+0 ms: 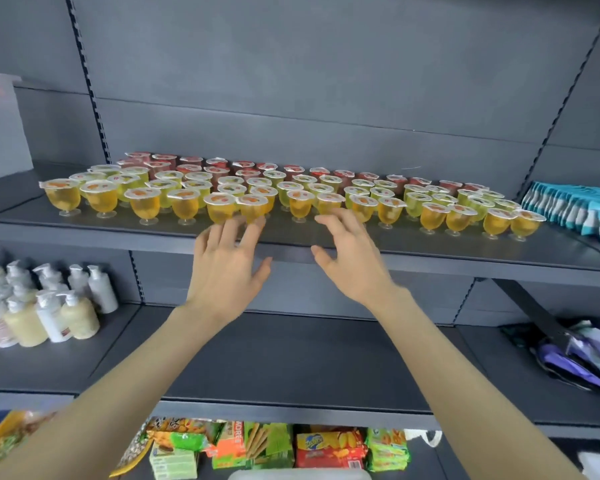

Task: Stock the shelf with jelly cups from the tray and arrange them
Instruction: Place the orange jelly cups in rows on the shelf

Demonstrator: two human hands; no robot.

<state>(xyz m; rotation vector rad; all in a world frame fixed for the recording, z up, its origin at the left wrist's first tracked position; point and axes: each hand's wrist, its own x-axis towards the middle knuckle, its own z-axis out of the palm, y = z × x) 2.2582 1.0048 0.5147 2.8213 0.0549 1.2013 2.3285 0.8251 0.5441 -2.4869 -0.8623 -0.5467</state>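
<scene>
Both my hands are up at the front row of jelly cups, which stand in rows across the shelf. The left hand and right hand are empty, with fingers spread and straight. Each cup rides on 1 narrow foot, so I judge a careless nudge could topple it into its neighbours or over the lip.

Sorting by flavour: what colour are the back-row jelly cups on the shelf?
Red. The back-row jelly cups show best in the head view, the only one.
</scene>
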